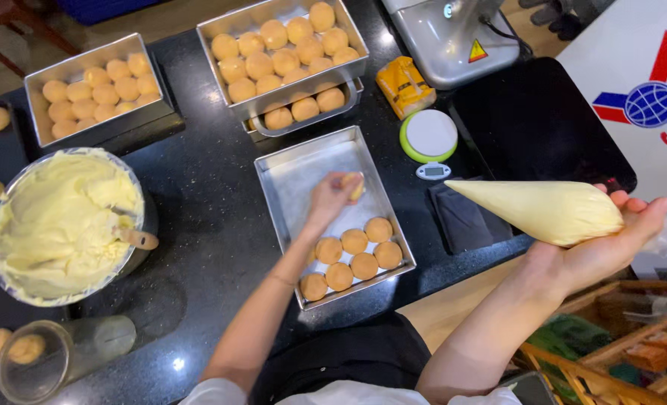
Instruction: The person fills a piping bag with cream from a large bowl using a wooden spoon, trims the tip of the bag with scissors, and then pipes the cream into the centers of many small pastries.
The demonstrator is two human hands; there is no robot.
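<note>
My left hand (pixel 330 196) holds a small round golden bun (pixel 354 184) over the metal tray (pixel 296 169) in front of me. Several more buns (pixel 352 255) lie in rows at the tray's near right corner. My right hand (pixel 611 232) is raised to the right, palm up, gripping the wide end of a full piping bag (pixel 543 210) of pale yellow cream, its tip pointing left.
A big bowl of cream (pixel 60 221) with a wooden handle stands at left. Trays full of buns sit at the back left (pixel 97 86) and back middle (pixel 285 45). A small green scale (pixel 429 139), a yellow packet (pixel 405 86), a glass jar (pixel 56 356) and a metal machine (pixel 453 34) are around.
</note>
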